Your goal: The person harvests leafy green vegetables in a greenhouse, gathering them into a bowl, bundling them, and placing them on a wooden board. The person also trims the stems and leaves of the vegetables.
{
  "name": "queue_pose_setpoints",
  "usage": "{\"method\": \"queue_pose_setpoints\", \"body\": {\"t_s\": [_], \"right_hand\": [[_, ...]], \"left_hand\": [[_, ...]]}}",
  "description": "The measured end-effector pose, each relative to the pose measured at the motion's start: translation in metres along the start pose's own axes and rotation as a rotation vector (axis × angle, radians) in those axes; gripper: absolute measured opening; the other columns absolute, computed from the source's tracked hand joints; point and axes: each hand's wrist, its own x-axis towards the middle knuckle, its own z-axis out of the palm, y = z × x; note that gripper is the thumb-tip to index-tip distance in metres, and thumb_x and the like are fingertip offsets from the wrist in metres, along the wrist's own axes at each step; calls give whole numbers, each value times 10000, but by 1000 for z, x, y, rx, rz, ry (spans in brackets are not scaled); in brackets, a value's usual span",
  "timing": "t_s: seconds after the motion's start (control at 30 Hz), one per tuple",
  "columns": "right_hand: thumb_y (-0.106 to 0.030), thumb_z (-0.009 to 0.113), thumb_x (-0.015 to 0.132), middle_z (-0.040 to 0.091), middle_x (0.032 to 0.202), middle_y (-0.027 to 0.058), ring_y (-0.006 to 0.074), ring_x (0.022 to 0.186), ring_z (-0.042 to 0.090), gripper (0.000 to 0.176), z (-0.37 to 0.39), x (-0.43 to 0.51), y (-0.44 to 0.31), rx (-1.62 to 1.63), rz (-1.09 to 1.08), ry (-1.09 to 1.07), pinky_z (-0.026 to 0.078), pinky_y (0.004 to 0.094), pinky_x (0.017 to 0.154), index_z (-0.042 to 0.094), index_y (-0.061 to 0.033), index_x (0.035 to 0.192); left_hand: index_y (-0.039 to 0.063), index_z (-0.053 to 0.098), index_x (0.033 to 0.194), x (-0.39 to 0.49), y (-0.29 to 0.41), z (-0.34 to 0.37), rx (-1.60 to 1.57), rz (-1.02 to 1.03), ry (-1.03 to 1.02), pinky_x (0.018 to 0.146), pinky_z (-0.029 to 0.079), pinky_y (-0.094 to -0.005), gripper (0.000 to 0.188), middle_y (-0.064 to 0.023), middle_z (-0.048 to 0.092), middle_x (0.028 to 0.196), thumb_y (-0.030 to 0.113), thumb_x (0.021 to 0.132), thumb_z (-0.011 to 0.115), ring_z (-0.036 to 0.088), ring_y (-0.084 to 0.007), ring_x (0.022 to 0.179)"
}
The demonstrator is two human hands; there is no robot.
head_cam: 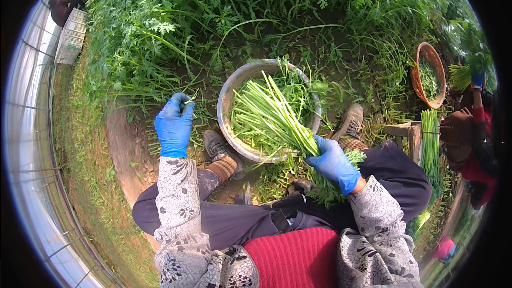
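My right hand (334,163), in a blue glove, grips a bunch of leafy greens (280,120), probably garland chrysanthemum. Its pale cut stems fan up and left over a round tub (226,118), while the leaves hang below my hand. Loose trimmed leaves (248,138) lie inside the tub, partly hidden by the bunch. Left of the tub, my left hand (175,126), also gloved in blue, pinches a small green stem piece (191,100) between thumb and fingers.
Dense growing greens (200,16) fill the ground ahead. At right stand an orange basin (415,76), a wooden stool (404,130) and a tied bundle of greens (430,140). Another person (480,128) holds greens beyond. A white crate (72,38) stands far left, beside the plastic greenhouse wall (28,128).
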Motion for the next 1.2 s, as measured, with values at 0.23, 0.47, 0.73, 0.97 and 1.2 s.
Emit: {"method": "queue_pose_setpoints", "body": {"t_s": [0.23,0.47,0.73,0.97,1.2], "right_hand": [[-191,684,759,637,790,240,425,795,630,311,4,-1,-12,-394,-119,73,510,486,699,596,-54,1024],[-207,694,765,634,750,199,410,739,630,253,3,-6,-15,-490,-193,117,504,498,649,566,-69,935],[-83,642,709,570,672,134,307,574,615,278,8,-4,-12,-893,-403,297,463,418,510,524,-23,953],[-72,643,696,567,669,133,307,581,614,250,0,-5,-11,-933,-391,314,460,424,515,530,-19,913],[-214,726,738,639,761,201,405,767,635,308,-15,-2,-7,-459,-107,196,505,488,647,586,-53,959]], "left_hand": [[88,614,1213,-90,39,68,-764,134,-455,653,432,-170,401,49,552,753,-15,834,696,487,-13,689],[61,662,1010,-42,36,46,-583,40,-217,541,429,-216,141,42,576,661,40,871,679,472,-35,584],[69,628,1194,-66,68,67,-183,390,-366,504,400,-247,422,7,446,526,226,826,760,438,-55,492],[5,609,820,-38,23,81,-365,188,-336,453,408,-275,148,-28,484,529,131,848,679,487,-84,451],[65,644,1007,-23,-38,37,433,140,-193,566,471,-279,196,-40,579,640,103,824,703,558,-98,586]]}}
